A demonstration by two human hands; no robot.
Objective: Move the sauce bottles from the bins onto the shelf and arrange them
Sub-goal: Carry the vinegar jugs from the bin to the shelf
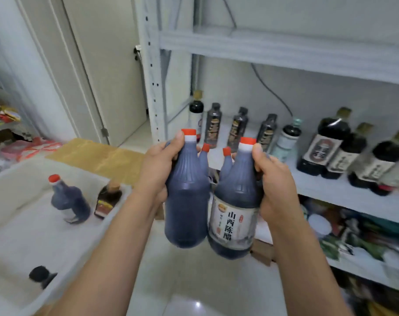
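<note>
Well, at lower left the white bin [16, 179] holds a red-capped bottle [68, 199] and a brown bottle [107, 199]. At centre my left hand [157, 169] has its fingers [178, 143] clenched round the dark bottle [186, 201], which touches the labelled bottle [236, 213] that my right hand [273, 185] grasps likewise. Both hang in the air before the shelf [330, 192] at right, where a row of bottles [323, 147] stands.

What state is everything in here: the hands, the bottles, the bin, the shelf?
Left hand: grips a red-capped dark bottle by its neck, lifted.
Right hand: grips the labelled vinegar bottle by its neck, lifted.
White bin: open-topped, three bin bottles inside, not yet moved.
Shelf bottles: upright, capped, in a row on the shelf.
</note>
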